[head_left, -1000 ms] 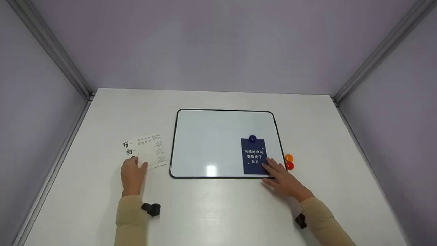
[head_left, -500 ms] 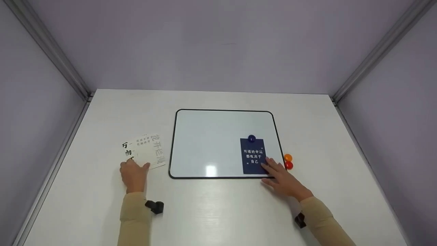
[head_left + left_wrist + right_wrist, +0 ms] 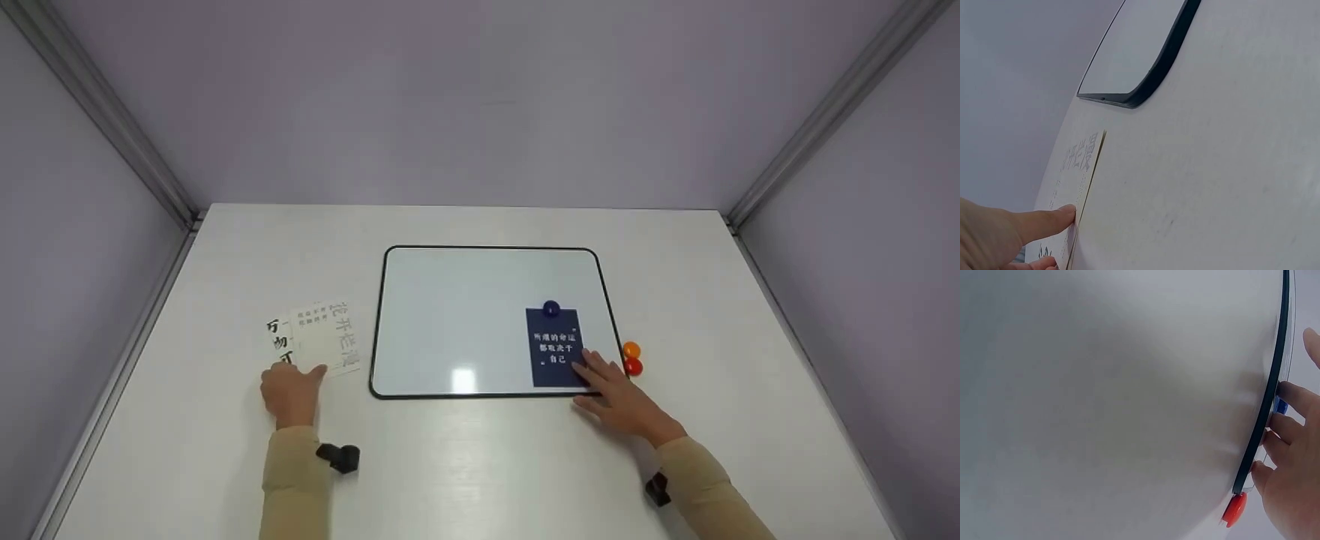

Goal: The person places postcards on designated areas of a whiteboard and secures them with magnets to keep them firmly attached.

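- Head view: our left hand [image 3: 291,392] sits on the near edge of the pale cards [image 3: 319,343], a small overlapping stack on the white table [image 3: 480,465]. The fingers look loosely bent, with the thumb tip on the top card's near corner; we can't tell from here if anything is actually pinched. The rest of the stack lies just beyond those fingertips.
- Same view: our right hand [image 3: 621,400] lies flat with the fingers straight and slightly spread, tips on the near right corner of the dark blue card [image 3: 555,347] and over the black rim of the whiteboard [image 3: 457,315]. A blue magnet [image 3: 551,308] pins the card at its far edge, well beyond the fingertips. An orange magnet [image 3: 631,349] and a red magnet [image 3: 634,367] sit on the table just off the outer side of those fingers, touching each other.
- Left wrist view: one straight finger of the left hand [image 3: 999,236] presses on the edge of the pale cards [image 3: 1075,180]; the whiteboard [image 3: 1134,50] is well past the fingertip.
- Right wrist view: the right hand [image 3: 1292,467] has its fingers apart, tips resting along the whiteboard [image 3: 1266,410] rim. A bit of blue shows by one fingertip, and the red magnet [image 3: 1234,509] is just below the lowest finger.
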Demonstrator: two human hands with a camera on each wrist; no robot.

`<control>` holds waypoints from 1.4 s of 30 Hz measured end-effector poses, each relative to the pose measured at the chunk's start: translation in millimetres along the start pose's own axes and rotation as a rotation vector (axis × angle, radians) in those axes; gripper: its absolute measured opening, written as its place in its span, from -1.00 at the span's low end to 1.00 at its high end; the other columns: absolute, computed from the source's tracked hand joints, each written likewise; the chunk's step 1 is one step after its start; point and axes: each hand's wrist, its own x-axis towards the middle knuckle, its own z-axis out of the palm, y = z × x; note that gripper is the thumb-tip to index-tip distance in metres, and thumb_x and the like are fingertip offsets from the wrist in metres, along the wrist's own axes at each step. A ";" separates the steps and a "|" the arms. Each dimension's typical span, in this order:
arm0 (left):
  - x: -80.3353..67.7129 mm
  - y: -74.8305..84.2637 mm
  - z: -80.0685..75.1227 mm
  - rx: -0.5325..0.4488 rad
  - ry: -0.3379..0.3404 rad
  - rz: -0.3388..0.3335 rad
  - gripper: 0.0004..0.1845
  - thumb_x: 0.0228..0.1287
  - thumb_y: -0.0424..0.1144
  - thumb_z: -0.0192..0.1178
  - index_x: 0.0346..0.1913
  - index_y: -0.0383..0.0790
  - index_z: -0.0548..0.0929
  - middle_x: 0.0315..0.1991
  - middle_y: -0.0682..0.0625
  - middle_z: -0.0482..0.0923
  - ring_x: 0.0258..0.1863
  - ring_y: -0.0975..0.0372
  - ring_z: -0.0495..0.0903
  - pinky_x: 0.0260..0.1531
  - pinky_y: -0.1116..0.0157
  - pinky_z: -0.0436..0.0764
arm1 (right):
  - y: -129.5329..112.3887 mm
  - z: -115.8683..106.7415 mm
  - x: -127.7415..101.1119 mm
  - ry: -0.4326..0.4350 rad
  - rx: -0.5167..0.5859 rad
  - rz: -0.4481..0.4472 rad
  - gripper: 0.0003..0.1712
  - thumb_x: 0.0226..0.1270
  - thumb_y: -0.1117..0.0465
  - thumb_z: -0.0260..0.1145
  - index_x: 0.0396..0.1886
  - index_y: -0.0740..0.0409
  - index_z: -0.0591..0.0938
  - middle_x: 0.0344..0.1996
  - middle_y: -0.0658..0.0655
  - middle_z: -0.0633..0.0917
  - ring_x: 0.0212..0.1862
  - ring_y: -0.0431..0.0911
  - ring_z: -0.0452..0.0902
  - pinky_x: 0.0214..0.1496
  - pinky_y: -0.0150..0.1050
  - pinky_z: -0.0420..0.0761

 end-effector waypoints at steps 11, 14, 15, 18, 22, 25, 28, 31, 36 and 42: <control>-3.6 -9.7 2.3 -0.179 0.027 -0.007 -0.53 0.23 -0.27 0.26 0.02 -0.63 0.46 -0.09 -0.42 0.44 -0.10 -0.15 0.45 -0.05 -0.04 0.49 | -1.7 8.2 -1.2 -0.003 0.047 0.040 -0.19 0.33 -0.25 0.15 0.49 -0.12 0.20 0.58 0.08 0.01 0.59 0.21 -0.16 0.56 0.24 0.00; -4.2 -10.5 2.2 -0.257 0.017 -0.039 -0.54 0.25 -0.27 0.24 0.05 -0.57 0.42 -0.06 -0.38 0.45 -0.09 -0.12 0.45 -0.04 -0.03 0.48 | -1.2 9.1 -0.5 0.006 0.059 0.042 -0.19 0.32 -0.26 0.16 0.49 -0.12 0.21 0.58 0.08 0.02 0.59 0.21 -0.16 0.56 0.24 0.01; -3.9 -10.6 2.0 -0.272 0.015 -0.052 -0.54 0.25 -0.27 0.23 0.07 -0.56 0.41 -0.05 -0.38 0.46 -0.08 -0.12 0.45 -0.03 -0.03 0.48 | -1.2 9.1 -0.2 0.007 0.060 0.042 -0.19 0.32 -0.26 0.16 0.49 -0.12 0.21 0.58 0.08 0.02 0.59 0.20 -0.16 0.56 0.24 0.01; -3.1 -9.7 0.7 -0.304 0.022 -0.082 -0.51 0.26 -0.26 0.22 0.10 -0.55 0.36 -0.01 -0.40 0.47 -0.04 -0.14 0.46 0.04 -0.05 0.47 | -0.7 8.6 1.3 0.005 0.052 0.035 -0.19 0.33 -0.26 0.16 0.49 -0.11 0.22 0.57 0.08 0.03 0.59 0.19 -0.14 0.56 0.23 0.01; -1.7 -7.5 -0.3 -0.361 0.040 -0.100 -0.48 0.25 -0.28 0.23 0.14 -0.55 0.33 0.00 -0.40 0.45 -0.03 -0.13 0.44 0.06 -0.05 0.44 | 0.4 7.2 1.9 0.002 0.046 0.028 -0.20 0.33 -0.25 0.15 0.48 -0.09 0.23 0.57 0.08 0.04 0.59 0.17 -0.13 0.57 0.21 0.01; -0.4 -7.0 0.2 -0.395 0.042 -0.111 -0.46 0.24 -0.29 0.24 0.17 -0.54 0.33 0.00 -0.38 0.44 -0.04 -0.11 0.43 0.03 -0.01 0.42 | 1.2 7.3 1.4 0.004 0.052 0.035 -0.20 0.33 -0.25 0.16 0.48 -0.10 0.22 0.57 0.07 0.03 0.59 0.17 -0.14 0.57 0.22 0.00; 0.9 -6.6 0.1 -0.429 0.047 -0.109 -0.45 0.24 -0.29 0.23 0.19 -0.53 0.33 0.02 -0.41 0.45 -0.02 -0.13 0.45 0.05 -0.01 0.42 | 1.4 8.1 1.3 0.010 0.054 0.044 -0.20 0.33 -0.25 0.16 0.48 -0.11 0.22 0.57 0.08 0.03 0.59 0.19 -0.14 0.56 0.24 0.01; 1.6 -5.7 -1.1 -0.472 0.057 -0.105 -0.46 0.24 -0.30 0.21 0.19 -0.53 0.33 0.08 -0.45 0.46 0.04 -0.16 0.46 0.13 -0.03 0.40 | 1.0 7.9 2.1 0.020 0.054 0.047 -0.21 0.33 -0.24 0.16 0.48 -0.10 0.23 0.57 0.10 0.04 0.58 0.19 -0.12 0.56 0.23 0.01; 1.0 -3.7 -3.4 -0.533 0.041 -0.127 -0.44 0.26 -0.32 0.19 0.24 -0.53 0.30 0.18 -0.47 0.44 0.17 -0.17 0.44 0.23 -0.02 0.36 | -0.2 6.1 2.3 0.031 0.048 0.041 -0.21 0.32 -0.25 0.16 0.48 -0.10 0.24 0.57 0.10 0.06 0.59 0.16 -0.10 0.57 0.21 0.02; 0.6 -2.9 -4.5 -0.580 0.017 -0.153 -0.42 0.26 -0.33 0.20 0.27 -0.53 0.29 0.23 -0.47 0.41 0.20 -0.16 0.46 0.10 0.12 0.48 | -0.1 4.7 1.8 0.026 0.047 0.039 -0.21 0.32 -0.25 0.16 0.48 -0.10 0.24 0.57 0.09 0.05 0.59 0.16 -0.10 0.57 0.21 0.01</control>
